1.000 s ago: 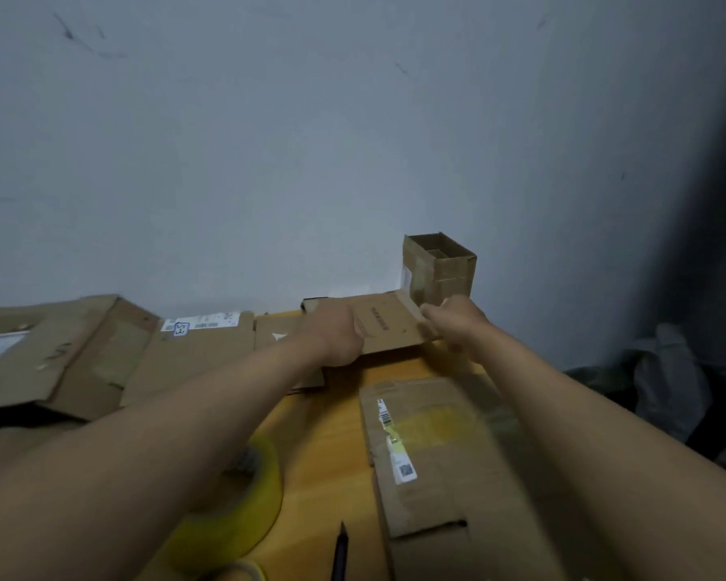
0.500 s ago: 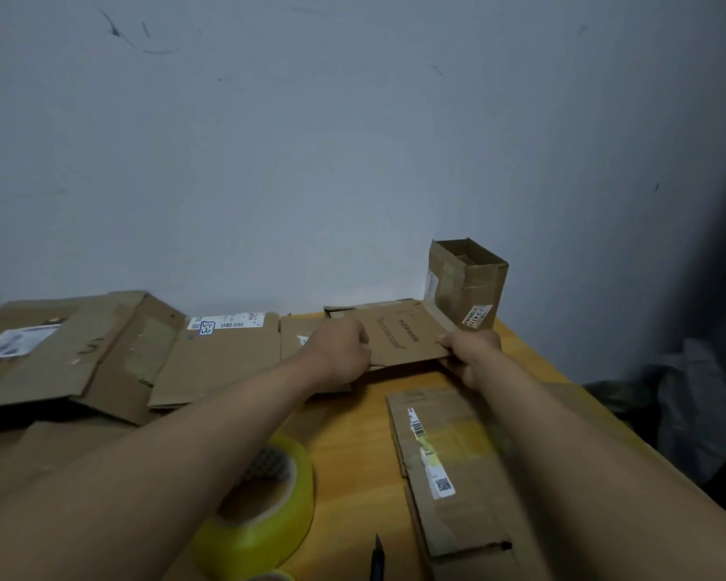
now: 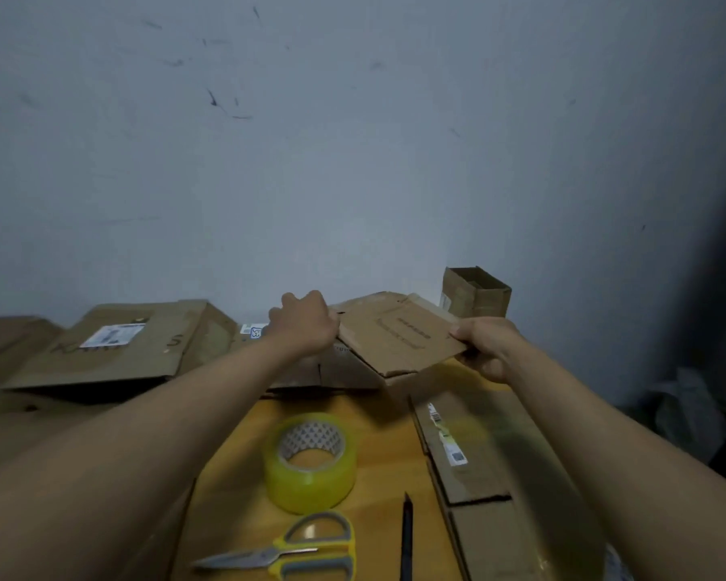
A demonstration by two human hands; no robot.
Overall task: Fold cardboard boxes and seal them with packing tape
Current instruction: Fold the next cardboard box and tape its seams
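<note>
Cardboard, one flattened box (image 3: 399, 335), lifted off the stack at the far edge of the worktop (image 3: 244, 475), held tilted between both hands. Left hand (image 3: 304, 327) curled over the far-left corner, right hand (image 3: 485, 348) pinching the near-right corner: both grips closed on the box. Risk from here: thin pinch at the corner, so a slip or a buckled panel if swung too fast. Could also clip the small upright open box (image 3: 476, 291) just behind and topple it. Tape roll (image 3: 311, 459) and scissors (image 3: 294, 551) near below, a black pen (image 3: 406, 534) beside them; possible snag on setting down. Orange worktop crowded with flat cardboard left and right. Plain grey scuffed wall (image 3: 353, 140) behind, dim light.
</note>
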